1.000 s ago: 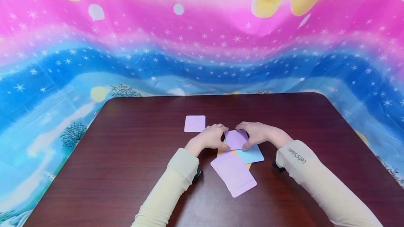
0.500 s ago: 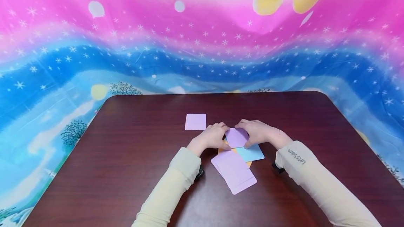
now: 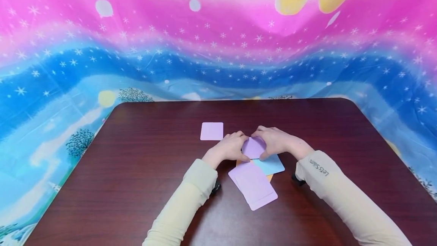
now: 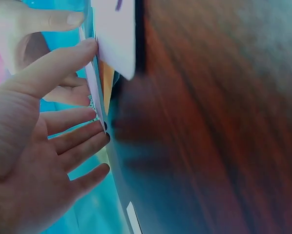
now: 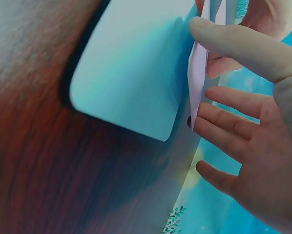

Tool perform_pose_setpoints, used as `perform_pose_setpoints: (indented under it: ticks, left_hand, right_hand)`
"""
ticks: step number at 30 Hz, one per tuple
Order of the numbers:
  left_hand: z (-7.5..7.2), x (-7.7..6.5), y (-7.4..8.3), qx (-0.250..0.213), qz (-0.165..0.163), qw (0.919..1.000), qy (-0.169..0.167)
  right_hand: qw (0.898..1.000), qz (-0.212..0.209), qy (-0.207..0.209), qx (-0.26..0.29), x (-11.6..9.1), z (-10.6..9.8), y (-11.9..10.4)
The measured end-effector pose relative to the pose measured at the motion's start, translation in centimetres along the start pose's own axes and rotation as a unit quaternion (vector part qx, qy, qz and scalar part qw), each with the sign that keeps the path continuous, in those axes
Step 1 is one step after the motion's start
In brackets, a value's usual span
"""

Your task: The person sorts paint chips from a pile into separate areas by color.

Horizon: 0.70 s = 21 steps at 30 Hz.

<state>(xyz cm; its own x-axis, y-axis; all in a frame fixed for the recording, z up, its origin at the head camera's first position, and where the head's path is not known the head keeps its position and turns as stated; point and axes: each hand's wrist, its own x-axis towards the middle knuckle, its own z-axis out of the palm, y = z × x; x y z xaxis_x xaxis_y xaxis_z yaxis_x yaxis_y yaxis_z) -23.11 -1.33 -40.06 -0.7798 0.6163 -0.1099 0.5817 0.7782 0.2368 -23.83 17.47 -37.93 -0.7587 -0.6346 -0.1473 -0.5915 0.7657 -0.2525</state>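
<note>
Both hands are at a small lilac square card (image 3: 253, 148), with the thumbs on its near edge and fingers toward its far corners. My left hand (image 3: 229, 148) holds its left side; my right hand (image 3: 274, 141) holds its right side. In the right wrist view the lilac card (image 5: 198, 73) shows edge-on and slightly bent, the right thumb (image 5: 219, 36) against its face. Close below the held card, a light blue card (image 3: 271, 165) overlaps an orange one. Nearer still, several lilac cards (image 3: 254, 185) lie in a loose, slanted stack.
Another lilac square card (image 3: 211, 131) lies alone on the dark red-brown table (image 3: 143, 155), beyond the left hand. A colourful printed cloth (image 3: 170, 48) hangs right behind the table's far edge and down its sides.
The held lilac card has turned slightly and its right edge has shifted left as the right hand moved a little left. The left hand has stayed nearly still.
</note>
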Motion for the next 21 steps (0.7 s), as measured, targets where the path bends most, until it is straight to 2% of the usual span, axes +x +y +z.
perform_pose_setpoints:
  ticks: [13, 21]
  left_hand:
    - [-0.6, -1.3, -2.3, -0.042, 0.020, 0.9986, 0.025]
    - [-0.9, -2.4, -3.5, -0.066, 0.007, 0.9972, 0.035]
  right_hand:
    - [0.999, -0.018, 0.033, 0.006, 0.6, -0.1, -1.5]
    - [0.999, -0.013, 0.040, 0.003, 1.0, 0.2, -2.2]
